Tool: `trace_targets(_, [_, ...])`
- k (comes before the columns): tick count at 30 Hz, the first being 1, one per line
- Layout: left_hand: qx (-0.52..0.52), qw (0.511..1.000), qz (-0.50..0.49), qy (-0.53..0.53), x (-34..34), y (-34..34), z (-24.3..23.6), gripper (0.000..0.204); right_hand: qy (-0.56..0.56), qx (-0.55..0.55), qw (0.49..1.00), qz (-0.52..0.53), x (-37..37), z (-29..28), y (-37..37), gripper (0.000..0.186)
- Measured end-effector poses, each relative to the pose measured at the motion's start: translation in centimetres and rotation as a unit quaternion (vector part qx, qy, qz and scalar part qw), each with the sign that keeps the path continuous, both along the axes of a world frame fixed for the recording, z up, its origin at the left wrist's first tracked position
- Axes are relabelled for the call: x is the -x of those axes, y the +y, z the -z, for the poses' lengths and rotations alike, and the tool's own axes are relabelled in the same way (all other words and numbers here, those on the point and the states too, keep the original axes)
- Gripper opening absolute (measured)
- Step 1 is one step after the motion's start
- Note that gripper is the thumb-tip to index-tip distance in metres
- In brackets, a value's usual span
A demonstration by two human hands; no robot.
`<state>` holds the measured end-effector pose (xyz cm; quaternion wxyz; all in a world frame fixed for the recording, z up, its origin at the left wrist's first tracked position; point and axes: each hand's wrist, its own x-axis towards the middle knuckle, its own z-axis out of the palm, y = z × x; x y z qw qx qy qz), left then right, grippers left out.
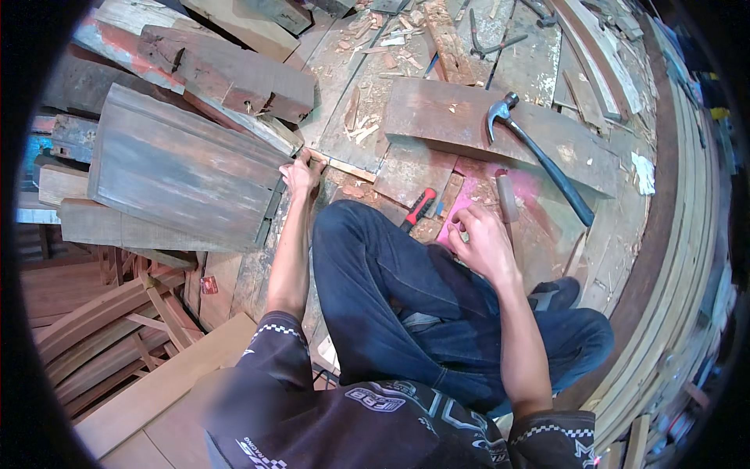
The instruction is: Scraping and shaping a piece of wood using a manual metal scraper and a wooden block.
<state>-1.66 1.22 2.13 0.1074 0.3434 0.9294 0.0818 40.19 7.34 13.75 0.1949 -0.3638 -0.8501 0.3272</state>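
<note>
That slim wooden strip (353, 169) is pale tan, the knife (421, 205) red and black. The hammer handle (551, 173) looks blue-black, the wide board (180, 176) streaked grey-brown. I see dark blue jeans (375, 281), a black shirt (336, 430) with black-and-white checkered sleeve bands (555, 431), and a bright pink stain (471, 173).

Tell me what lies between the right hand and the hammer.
In the head view, a brown cylinder lies there, then the near side of the timber block under the hammer.

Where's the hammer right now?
In the head view, right of centre, the hammer lies across the thick wooden beam, its handle end overhanging the near edge, forward and to the right of the right hand.
</note>
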Motion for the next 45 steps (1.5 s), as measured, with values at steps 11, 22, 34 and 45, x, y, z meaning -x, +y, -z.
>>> trace_targets(11, [-0.042, 0.999, 0.005, 0.022, -1.3, -0.2, 0.4, 0.051, 0.004, -0.007, 1.0, 0.006, -0.2, -0.4, 0.0, 0.016])
trace_targets(22, [-0.139, 0.989, 0.024, 0.037, -0.4, 0.1, 2.2, 0.062, -0.015, -0.003, 1.0, 0.006, -0.3, -1.0, 0.3, 0.017])
trace_targets(34, [-0.141, 0.988, 0.027, 0.059, -0.5, 0.2, 3.4, 0.061, -0.008, -0.01, 1.0, 0.002, -0.1, -0.6, 0.3, 0.016])
trace_targets(45, [-0.035, 0.996, 0.054, 0.054, 0.8, -0.6, 1.1, 0.06, 0.015, -0.007, 1.0, -0.005, 0.1, -1.1, 0.0, 0.016])
